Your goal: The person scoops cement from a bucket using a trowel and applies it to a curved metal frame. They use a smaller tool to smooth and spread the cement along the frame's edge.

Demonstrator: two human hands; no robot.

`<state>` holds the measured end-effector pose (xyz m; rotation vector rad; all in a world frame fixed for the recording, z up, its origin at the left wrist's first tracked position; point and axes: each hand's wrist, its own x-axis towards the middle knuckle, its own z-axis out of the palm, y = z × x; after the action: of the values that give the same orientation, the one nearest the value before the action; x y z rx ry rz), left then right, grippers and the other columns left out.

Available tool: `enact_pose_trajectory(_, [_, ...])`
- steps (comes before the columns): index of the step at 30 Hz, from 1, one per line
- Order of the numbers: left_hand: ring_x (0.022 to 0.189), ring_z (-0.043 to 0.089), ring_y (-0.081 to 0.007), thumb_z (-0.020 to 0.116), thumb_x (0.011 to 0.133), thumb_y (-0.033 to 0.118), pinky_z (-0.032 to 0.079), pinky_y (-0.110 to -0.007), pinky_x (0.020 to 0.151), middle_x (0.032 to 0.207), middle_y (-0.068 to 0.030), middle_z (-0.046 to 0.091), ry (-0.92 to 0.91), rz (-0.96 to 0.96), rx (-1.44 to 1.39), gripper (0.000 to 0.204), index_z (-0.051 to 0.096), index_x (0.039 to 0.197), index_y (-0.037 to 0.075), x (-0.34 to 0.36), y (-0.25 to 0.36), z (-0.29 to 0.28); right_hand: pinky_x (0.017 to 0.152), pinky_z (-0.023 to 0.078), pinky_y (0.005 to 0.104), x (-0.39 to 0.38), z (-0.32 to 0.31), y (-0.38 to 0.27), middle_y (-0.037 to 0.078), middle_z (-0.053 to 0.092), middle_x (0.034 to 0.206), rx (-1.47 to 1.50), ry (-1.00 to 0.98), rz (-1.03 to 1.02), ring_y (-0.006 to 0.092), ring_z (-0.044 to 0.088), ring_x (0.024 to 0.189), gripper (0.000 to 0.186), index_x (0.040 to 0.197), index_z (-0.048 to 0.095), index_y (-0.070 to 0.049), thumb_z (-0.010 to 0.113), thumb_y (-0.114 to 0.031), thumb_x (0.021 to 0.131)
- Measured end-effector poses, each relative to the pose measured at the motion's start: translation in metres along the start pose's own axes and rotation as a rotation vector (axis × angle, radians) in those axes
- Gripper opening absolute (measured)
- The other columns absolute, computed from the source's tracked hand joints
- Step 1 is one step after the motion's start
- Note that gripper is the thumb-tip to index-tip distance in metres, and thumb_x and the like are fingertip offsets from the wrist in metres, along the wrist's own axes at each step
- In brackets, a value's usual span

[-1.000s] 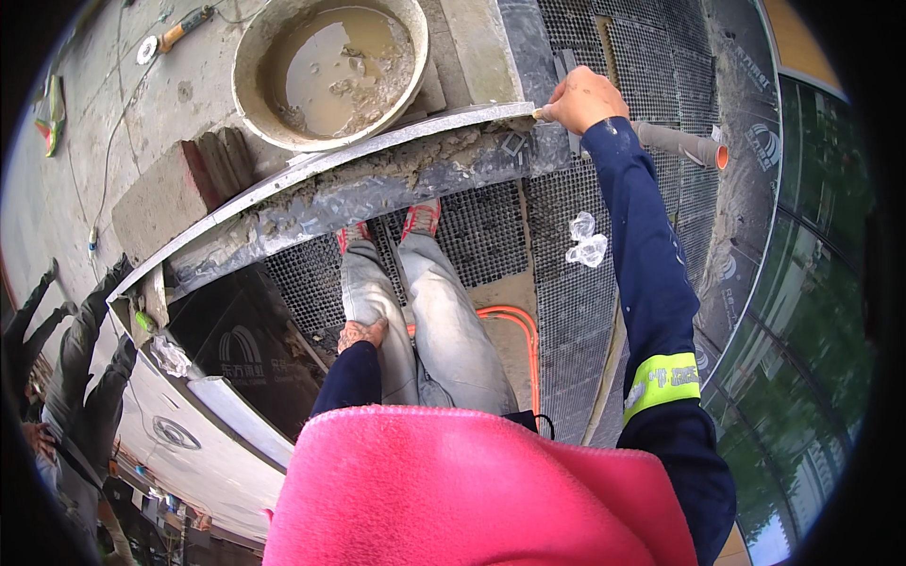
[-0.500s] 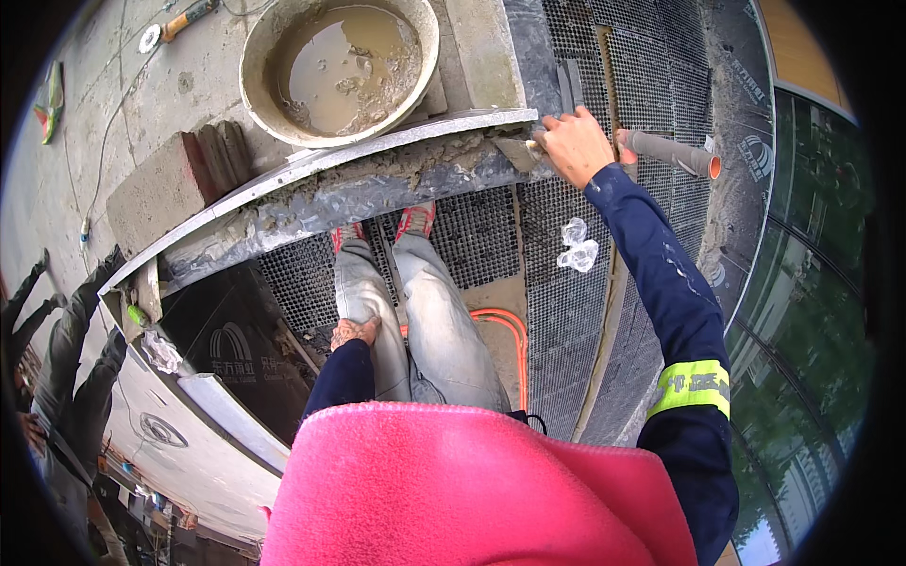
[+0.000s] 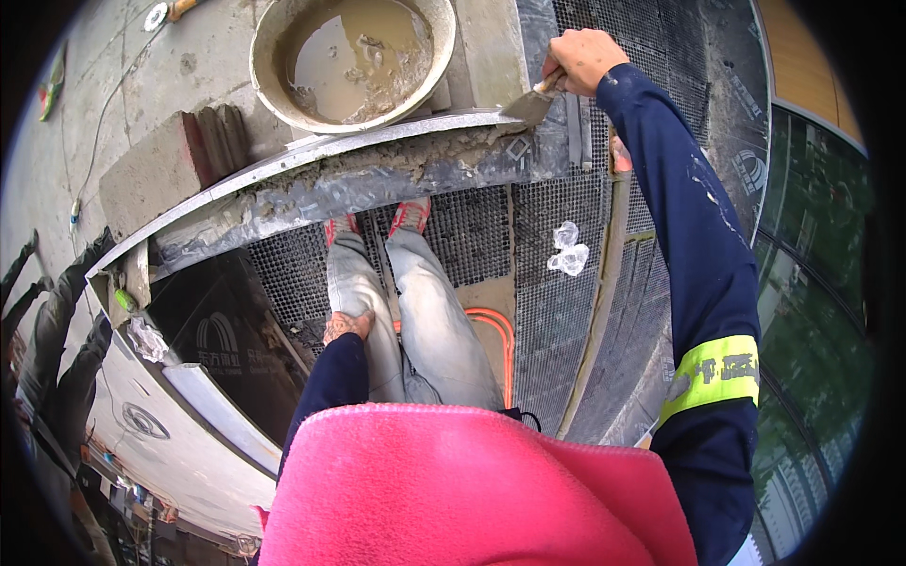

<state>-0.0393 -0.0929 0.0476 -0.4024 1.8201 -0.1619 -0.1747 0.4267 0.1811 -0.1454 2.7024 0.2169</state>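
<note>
My right hand grips the wooden handle of a trowel, whose mortar-coated blade touches the right end of a long pale edging strip on a ledge. Rough wet mortar lines the strip's near side. Just beyond it sits a round tub of murky water and grey sludge. My left hand is curled against my left leg, holding it near the knee. My feet stand on dark dimpled sheeting below the ledge.
Concrete blocks lie left of the tub, and a power tool with its cord farther back. Orange tubing, crumpled clear plastic and dark panels surround my legs. Other people's legs appear at far left, glazing at right.
My right hand dipped toward me, then moved up and away with the trowel, whose blade now shows on the strip's end. My left hand stays on my leg; the view shifts slightly.
</note>
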Motion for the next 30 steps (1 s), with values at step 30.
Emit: enact_pose_trajectory(30, [0.120,0.056,-0.0334,0.071,0.070,0.060,0.044,-0.040,0.103,0.128,-0.0230,0.058,0.056,0.053,0.037,0.083,0.058,0.121,-0.003,0.002,0.000,-0.015,0.065,0.053,0.0369,-0.117,0.114,-0.119,0.005,0.060,0.092,0.039,0.258,0.505,0.0250,0.063,0.077,0.028,0.108,0.063,-0.014,0.058,-0.010,0.081])
